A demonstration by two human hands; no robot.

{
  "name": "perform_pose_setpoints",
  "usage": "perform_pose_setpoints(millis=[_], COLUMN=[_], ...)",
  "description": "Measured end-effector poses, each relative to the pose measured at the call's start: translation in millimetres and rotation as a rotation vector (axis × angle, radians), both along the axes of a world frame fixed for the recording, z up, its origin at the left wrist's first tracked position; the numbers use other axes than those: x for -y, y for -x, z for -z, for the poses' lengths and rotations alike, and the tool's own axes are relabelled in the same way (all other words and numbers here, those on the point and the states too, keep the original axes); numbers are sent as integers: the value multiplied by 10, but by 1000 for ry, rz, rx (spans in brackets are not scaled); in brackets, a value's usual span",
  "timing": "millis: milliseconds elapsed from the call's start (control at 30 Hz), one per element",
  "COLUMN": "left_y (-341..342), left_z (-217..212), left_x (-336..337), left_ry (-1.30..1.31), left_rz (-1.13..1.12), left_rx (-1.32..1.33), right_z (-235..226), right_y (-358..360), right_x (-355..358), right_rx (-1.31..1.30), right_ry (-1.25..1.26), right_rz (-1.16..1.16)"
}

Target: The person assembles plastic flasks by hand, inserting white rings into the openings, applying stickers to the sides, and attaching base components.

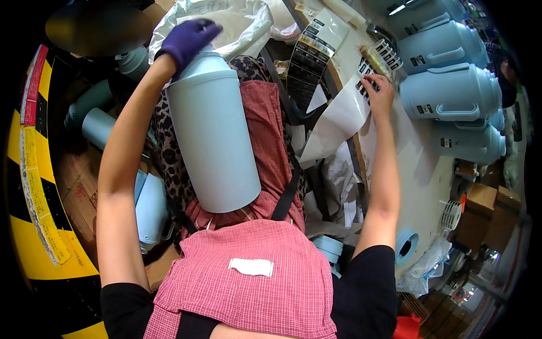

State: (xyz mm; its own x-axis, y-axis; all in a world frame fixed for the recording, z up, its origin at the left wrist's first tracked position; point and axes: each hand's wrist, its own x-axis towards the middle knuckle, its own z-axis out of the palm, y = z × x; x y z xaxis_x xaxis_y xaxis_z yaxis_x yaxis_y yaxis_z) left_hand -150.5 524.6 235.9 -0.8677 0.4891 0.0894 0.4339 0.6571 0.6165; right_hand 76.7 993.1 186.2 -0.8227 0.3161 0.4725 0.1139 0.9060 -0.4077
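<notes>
A light blue thermos jug (212, 135) lies tilted across my lap, its smooth side facing up and its neck pointing away from me. My left hand (189, 42), in a purple glove, is closed over the neck end, which it partly hides. Bare and reaching to the right, my right hand (378, 93) pinches the edge of a white sticker sheet (339, 121) with small black labels at its far end. The sheet droops over the table edge. Whether a single label is between the fingertips cannot be made out.
Several finished-looking blue jugs with handles (446, 93) stand on the table (415, 147) at right. A dark printed label strip (313, 56) hangs beside it. More blue parts (151, 209) lie at left, near a yellow-black striped edge (51, 237). A clear plastic bag (226, 25) is ahead.
</notes>
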Motion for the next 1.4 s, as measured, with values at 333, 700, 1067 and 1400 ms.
perform_pose_setpoints(millis=[333, 700, 1067, 1400], left_y=[-1611, -2128, -2365, -2367], left_z=[526, 789, 877, 969], left_x=[1330, 1416, 1539, 1459], left_ry=[-873, -906, -853, -950], left_rz=[-405, -535, -560, -506], left_rx=[55, 216, 259, 251], right_z=[-96, -72, -44, -42], right_y=[-202, -88, -108, -87], right_x=[236, 191, 145, 125], right_rx=[-106, 3, -74, 12], right_ry=[-3, -155, 82, 128], right_rz=[-18, 68, -14, 64])
